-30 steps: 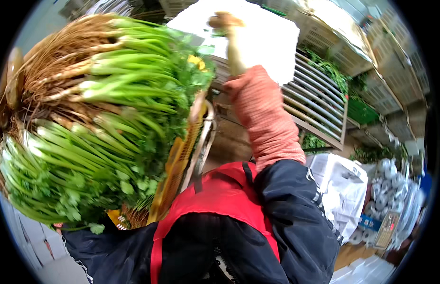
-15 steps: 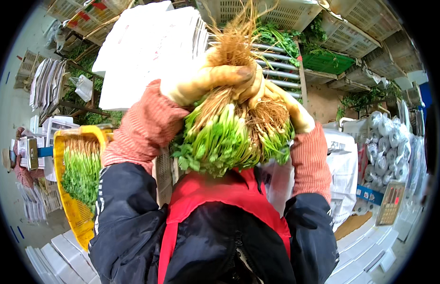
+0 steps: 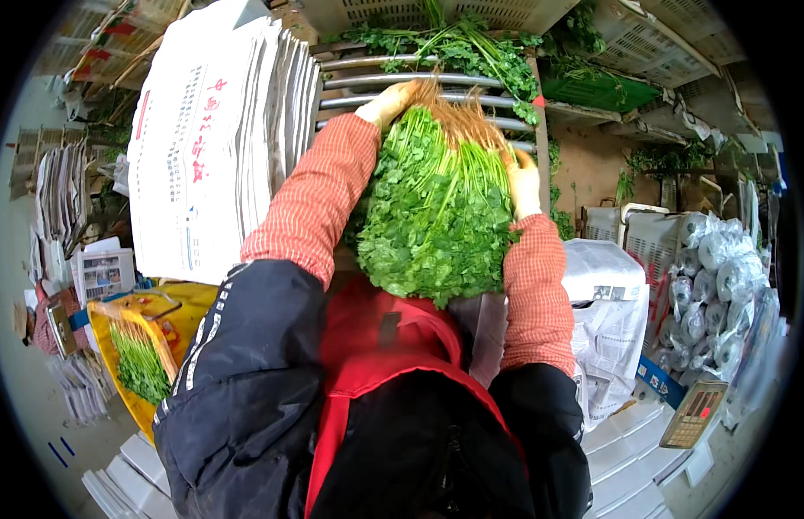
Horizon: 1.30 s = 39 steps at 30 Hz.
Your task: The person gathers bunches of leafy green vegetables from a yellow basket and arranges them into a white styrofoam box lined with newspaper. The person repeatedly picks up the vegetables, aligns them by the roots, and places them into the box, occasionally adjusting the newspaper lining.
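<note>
A big bunch of coriander [image 3: 432,212] lies before my chest at the near end of a metal-bar rack [image 3: 367,82]. Its leaves spread toward me, and its brown roots [image 3: 463,121] point away. My left hand [image 3: 389,104], in a pale yellow glove, grips the root end on the left; some of its fingers are hidden behind the roots. On the right side, my gloved right hand [image 3: 523,183] is curled round the stems, its fingertips partly hidden. Loose coriander sprigs [image 3: 480,56] lie across the far bars.
A tall newspaper stack [image 3: 203,147] stands left of the rack. A yellow crate [image 3: 142,303] with more rooted greens sits at lower left. Newspaper-covered goods [image 3: 605,320], clear plastic rolls [image 3: 709,285] and a calculator-like keypad [image 3: 694,415] are on the right. Plastic crates [image 3: 662,43] line the back.
The bunch has come down from a raised, root-up hold and now shows its leafy side. My hands have moved apart, from together around the stems to either side of it.
</note>
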Each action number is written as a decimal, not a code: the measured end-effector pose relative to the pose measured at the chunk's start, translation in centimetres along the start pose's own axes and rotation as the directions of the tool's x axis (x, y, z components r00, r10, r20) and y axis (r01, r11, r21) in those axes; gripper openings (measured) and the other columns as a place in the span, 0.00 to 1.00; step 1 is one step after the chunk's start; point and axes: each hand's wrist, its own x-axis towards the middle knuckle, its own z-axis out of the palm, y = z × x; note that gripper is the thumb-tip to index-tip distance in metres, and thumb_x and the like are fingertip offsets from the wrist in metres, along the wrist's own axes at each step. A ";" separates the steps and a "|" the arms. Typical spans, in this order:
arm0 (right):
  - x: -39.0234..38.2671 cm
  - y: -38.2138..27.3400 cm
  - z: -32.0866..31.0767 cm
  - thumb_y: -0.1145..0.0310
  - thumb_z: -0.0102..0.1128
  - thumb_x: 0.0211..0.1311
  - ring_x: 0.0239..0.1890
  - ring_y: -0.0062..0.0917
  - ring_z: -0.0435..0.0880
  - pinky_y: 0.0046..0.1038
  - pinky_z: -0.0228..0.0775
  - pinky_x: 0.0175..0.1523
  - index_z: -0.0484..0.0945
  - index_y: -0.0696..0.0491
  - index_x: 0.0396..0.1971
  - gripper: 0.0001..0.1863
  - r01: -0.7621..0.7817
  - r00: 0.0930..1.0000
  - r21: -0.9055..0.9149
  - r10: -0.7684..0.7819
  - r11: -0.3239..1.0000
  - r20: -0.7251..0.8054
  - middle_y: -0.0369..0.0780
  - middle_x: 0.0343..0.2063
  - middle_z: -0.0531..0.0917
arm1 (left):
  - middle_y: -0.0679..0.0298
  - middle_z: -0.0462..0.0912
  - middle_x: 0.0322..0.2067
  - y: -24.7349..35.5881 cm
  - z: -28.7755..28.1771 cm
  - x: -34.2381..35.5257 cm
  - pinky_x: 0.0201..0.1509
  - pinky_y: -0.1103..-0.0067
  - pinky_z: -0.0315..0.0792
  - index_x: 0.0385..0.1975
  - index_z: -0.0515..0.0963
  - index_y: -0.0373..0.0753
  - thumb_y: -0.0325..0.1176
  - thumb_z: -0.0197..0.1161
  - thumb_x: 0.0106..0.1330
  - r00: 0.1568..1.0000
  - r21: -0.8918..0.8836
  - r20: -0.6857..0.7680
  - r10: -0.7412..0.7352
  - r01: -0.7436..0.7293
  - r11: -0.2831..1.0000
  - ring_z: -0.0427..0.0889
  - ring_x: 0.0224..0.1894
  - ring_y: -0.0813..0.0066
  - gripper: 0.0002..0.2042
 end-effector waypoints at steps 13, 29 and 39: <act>4.7 -10.6 4.1 0.39 0.56 0.54 0.51 0.35 0.78 0.31 0.69 0.55 0.55 0.54 0.65 0.46 0.118 0.883 -0.676 0.235 0.727 0.406 0.50 0.49 0.77 | 0.36 0.71 0.50 -0.1 3.9 -9.9 0.53 0.65 0.71 0.62 0.52 0.26 0.66 0.49 0.59 0.933 0.733 -0.359 -0.008 0.287 0.617 0.77 0.48 0.45 0.47; 6.3 -9.5 6.4 0.76 0.54 0.56 0.47 0.29 0.80 0.28 0.67 0.55 0.76 0.58 0.49 0.19 -0.167 0.937 -0.213 0.222 0.963 0.270 0.44 0.46 0.81 | 0.44 0.77 0.44 -3.7 4.8 -9.6 0.50 0.65 0.71 0.55 0.66 0.35 0.47 0.56 0.62 0.943 0.659 -0.300 0.140 0.099 0.745 0.76 0.46 0.47 0.27; 8.7 -5.2 -2.3 0.55 0.58 0.60 0.49 0.32 0.77 0.28 0.65 0.56 0.63 0.57 0.60 0.32 0.046 0.895 -0.033 -0.026 0.998 0.446 0.47 0.53 0.75 | 0.41 0.78 0.43 -1.4 5.0 -12.5 0.53 0.66 0.71 0.63 0.54 0.30 0.62 0.43 0.65 0.924 0.615 -0.368 -0.102 0.325 0.718 0.78 0.49 0.52 0.39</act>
